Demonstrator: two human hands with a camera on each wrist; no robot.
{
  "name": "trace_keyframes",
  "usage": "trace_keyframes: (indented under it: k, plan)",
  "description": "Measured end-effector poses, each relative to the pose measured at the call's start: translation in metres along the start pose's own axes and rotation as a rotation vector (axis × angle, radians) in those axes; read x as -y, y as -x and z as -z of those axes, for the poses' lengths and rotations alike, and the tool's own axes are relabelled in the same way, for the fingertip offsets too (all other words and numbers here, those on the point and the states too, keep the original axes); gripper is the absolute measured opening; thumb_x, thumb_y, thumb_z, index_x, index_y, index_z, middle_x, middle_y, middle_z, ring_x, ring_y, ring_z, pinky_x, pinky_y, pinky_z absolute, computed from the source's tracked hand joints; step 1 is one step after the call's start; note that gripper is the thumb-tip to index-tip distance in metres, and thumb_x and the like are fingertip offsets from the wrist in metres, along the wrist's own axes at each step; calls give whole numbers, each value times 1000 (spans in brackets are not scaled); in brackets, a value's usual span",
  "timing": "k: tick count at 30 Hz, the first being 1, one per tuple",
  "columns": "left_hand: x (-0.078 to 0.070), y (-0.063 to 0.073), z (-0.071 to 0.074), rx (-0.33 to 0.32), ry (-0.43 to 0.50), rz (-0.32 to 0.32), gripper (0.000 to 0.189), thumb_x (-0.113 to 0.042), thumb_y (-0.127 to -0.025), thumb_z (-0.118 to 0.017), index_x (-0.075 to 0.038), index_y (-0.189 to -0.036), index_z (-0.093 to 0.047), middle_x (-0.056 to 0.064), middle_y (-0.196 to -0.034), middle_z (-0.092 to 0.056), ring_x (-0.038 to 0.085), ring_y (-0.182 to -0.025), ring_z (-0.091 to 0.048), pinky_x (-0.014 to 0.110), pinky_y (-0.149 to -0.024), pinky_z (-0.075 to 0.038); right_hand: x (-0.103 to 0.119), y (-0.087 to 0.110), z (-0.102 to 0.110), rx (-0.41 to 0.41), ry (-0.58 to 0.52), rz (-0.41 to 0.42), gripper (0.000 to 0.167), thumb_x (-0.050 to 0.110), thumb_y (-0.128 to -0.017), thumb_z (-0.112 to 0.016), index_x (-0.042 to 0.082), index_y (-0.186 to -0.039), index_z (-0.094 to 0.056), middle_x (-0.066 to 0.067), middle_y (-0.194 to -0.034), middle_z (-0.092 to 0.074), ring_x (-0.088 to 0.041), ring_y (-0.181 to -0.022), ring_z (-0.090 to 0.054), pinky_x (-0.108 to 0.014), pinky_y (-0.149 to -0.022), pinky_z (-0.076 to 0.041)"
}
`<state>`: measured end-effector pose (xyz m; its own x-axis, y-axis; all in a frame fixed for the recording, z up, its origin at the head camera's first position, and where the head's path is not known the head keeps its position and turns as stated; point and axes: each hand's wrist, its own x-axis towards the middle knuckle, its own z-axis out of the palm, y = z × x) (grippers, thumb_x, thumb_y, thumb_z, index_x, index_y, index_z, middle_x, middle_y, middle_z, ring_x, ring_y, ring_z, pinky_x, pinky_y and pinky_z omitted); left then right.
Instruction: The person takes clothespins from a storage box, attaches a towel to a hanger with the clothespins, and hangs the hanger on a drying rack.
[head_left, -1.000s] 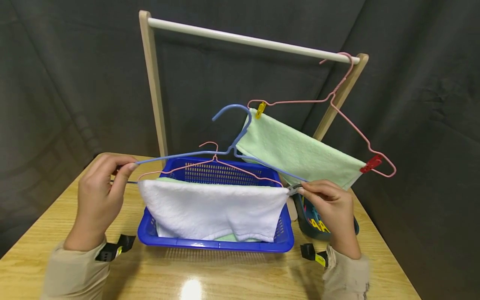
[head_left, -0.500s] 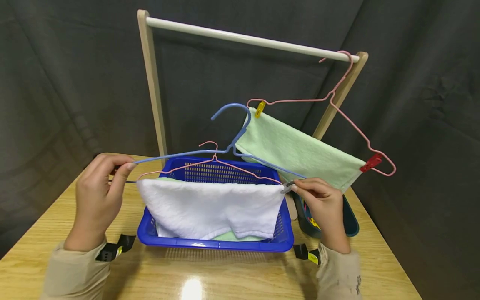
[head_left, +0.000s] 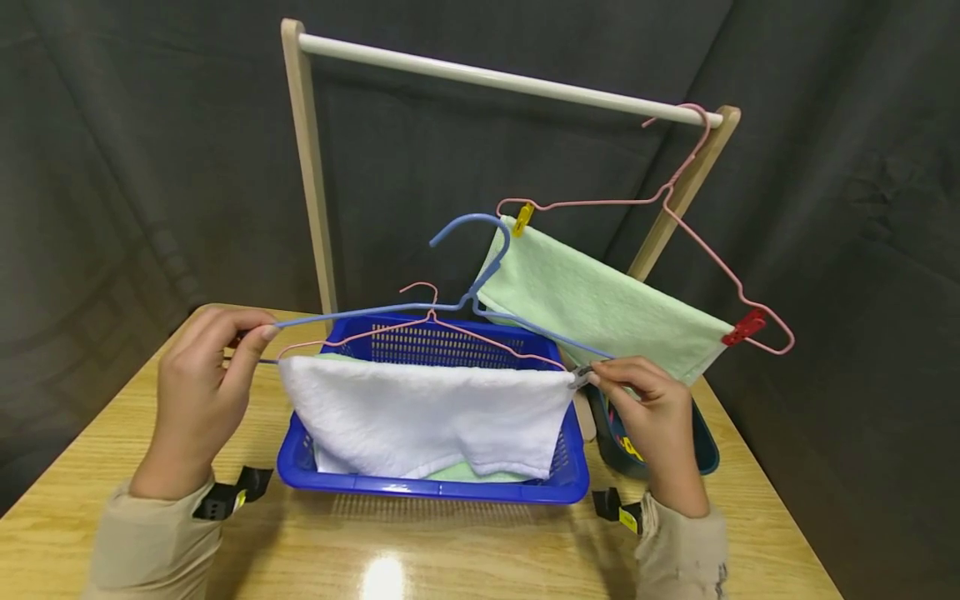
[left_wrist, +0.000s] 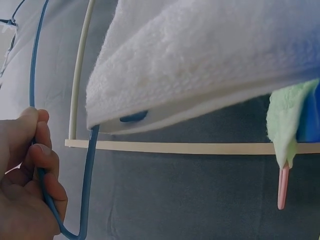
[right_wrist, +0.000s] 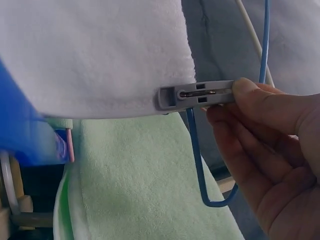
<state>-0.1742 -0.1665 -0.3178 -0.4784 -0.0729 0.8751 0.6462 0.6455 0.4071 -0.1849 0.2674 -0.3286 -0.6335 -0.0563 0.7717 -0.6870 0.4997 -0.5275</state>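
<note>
At the left, the person's left hand (head_left: 198, 379) pinches the end of a blue hanger (head_left: 375, 310) between thumb and fingers. A white towel (head_left: 405, 408) hangs folded over the hanger's lower bar, above a blue basket (head_left: 435, 488), with a pink hanger (head_left: 378, 329) showing behind its top edge. At the towel's upper right corner sits a grey clip (right_wrist: 172, 97), its handle pinched between thumb and fingers of the right hand (head_left: 651, 400). Farther right, a pale green towel (head_left: 607, 300) hangs slanted from another pink hanger (head_left: 705, 245), held by a yellow clip (head_left: 523, 219) and a red clip (head_left: 744, 327)
</note>
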Motion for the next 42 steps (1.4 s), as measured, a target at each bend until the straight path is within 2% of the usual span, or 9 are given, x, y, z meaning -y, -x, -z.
trace_keyframes:
  k: [4, 11, 16, 19, 24, 26, 31, 38, 42]
  plan:
    - [-1, 1, -1, -3, -19, 21, 13, -5, -98, -66, 7, -94, -70, 13, -91, -64, -8, -92, -46, 11, -82, -37, 0, 0, -3, 11, 68, -17, 18, -16, -79, -77, -4, -93, -78, -18, -91, -73, 3, -93, -64, -10, -79, -51]
    - [2, 2, -5, -26, -24, 28, 6, 1, -95, -68, 6, -92, -70, 10, -90, -64, -9, -91, -46, 9, -83, -36, -1, 1, -8, 22, 92, -74, 19, -15, -81, -76, -6, -97, -77, -18, -96, -72, 6, -93, -63, -10, -83, -50]
    - [0, 2, -5, 1, -26, 30, 9, 1, -96, -66, 8, -92, -69, 17, -90, -65, -10, -91, -46, 9, -81, -36, 0, 0, -11, -2, 92, -133, 19, -15, -81, -76, -8, -99, -76, -20, -98, -73, 8, -92, -63, -9, -83, -50]
    - [-2, 2, -5, 8, -31, 38, 4, 6, -94, -67, 9, -92, -69, 20, -90, -65, -9, -90, -45, 9, -80, -35, 2, 0, -12, -30, 92, -213, 19, -11, -83, -77, -7, -102, -76, -20, -101, -74, 11, -86, -64, -8, -70, -50]
    - [-2, 3, -5, 9, -24, 32, 5, 5, -94, -67, 9, -93, -69, 19, -89, -65, -9, -89, -45, 9, -80, -35, 7, -2, -12, -73, 70, -335, 16, -3, -86, -78, -5, -102, -77, -19, -103, -75, 11, -81, -66, -9, -64, -51]
    - [-3, 3, -5, 13, -21, 30, 4, 6, -93, -68, 9, -93, -69, 19, -89, -65, -9, -89, -45, 10, -80, -36, 8, -2, -12, -79, 68, -352, 15, -1, -87, -78, -5, -102, -77, -19, -103, -75, 11, -84, -66, -10, -73, -52]
    - [-3, 2, -6, 19, -13, 30, 3, 8, -92, -68, 9, -93, -70, 18, -89, -65, -9, -88, -45, 10, -79, -36, 9, -2, -11, -80, 70, -384, 16, 3, -88, -78, -4, -102, -78, -18, -104, -75, 10, -84, -66, -11, -74, -52]
    - [0, 4, -6, 44, -2, 36, 3, 7, -92, -68, 7, -95, -71, 15, -89, -64, -6, -87, -46, 10, -76, -36, 10, -2, -9, -99, 140, -453, 18, 14, -89, -81, 0, -99, -79, -17, -101, -76, 12, -78, -64, -10, -66, -51]
    - [2, 4, -6, 82, 5, 41, 6, 7, -91, -70, 6, -96, -71, 12, -89, -64, -3, -85, -46, 10, -73, -35, 9, -2, -7, -102, 140, -456, 17, 13, -89, -81, -1, -98, -79, -18, -99, -75, 11, -77, -64, -10, -65, -51]
